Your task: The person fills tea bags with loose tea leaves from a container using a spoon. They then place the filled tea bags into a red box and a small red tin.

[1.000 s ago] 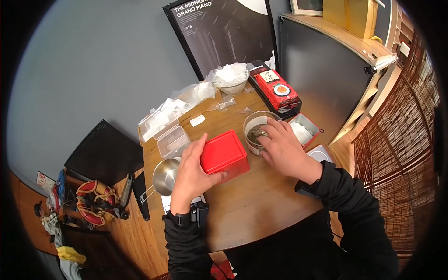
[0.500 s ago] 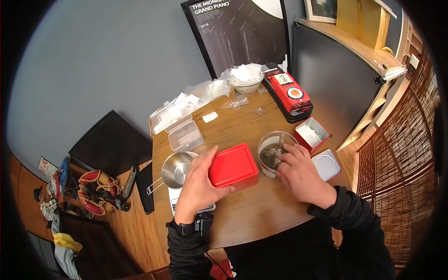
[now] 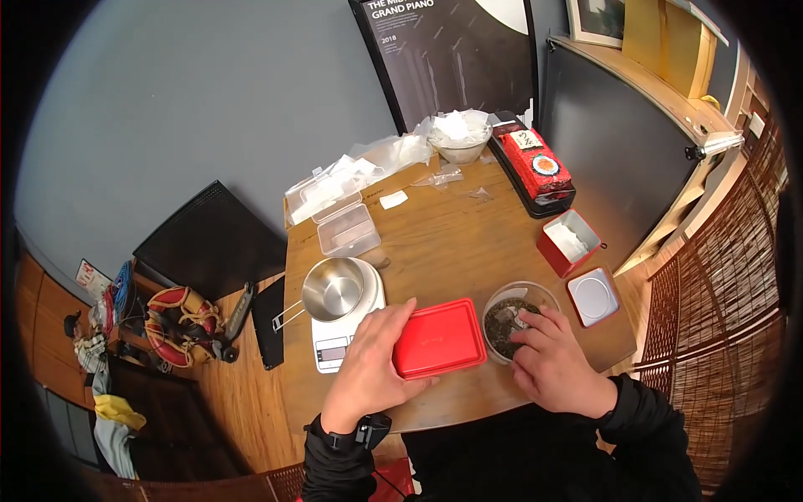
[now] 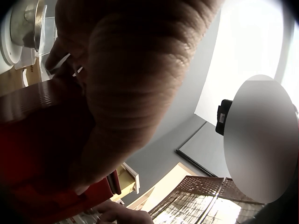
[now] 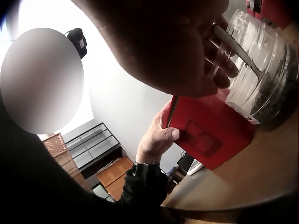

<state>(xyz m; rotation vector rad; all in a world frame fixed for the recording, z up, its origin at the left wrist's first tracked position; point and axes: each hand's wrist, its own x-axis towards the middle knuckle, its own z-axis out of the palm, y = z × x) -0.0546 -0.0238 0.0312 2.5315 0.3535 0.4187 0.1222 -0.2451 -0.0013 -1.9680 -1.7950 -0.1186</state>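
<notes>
My left hand (image 3: 368, 360) holds a red lidded tin (image 3: 439, 335), its thumb along the near side and the fingers over the far left edge. Right beside the tin stands a clear glass jar (image 3: 523, 293) with dark dried leaves (image 3: 500, 330) in it. The fingers of my right hand (image 3: 559, 368) grip the jar at its right rim. A slim metal spoon handle (image 5: 243, 54) slants into the jar next to those fingers, as the right wrist view shows. The bowl end of this spoon is hidden among the leaves.
A steel pan (image 3: 333, 289) sits on a white kitchen scale (image 3: 375, 284) at left. Behind it lies an open plastic box (image 3: 351, 234). An open red tin (image 3: 555, 253) with white contents and a lid (image 3: 594, 297) stand at right. A red packet (image 3: 539, 163) lies at the back.
Both hands have come nearer the table's front edge, the left with the red tin, the right with the jar. The head view has shifted too, showing more of the scale.
</notes>
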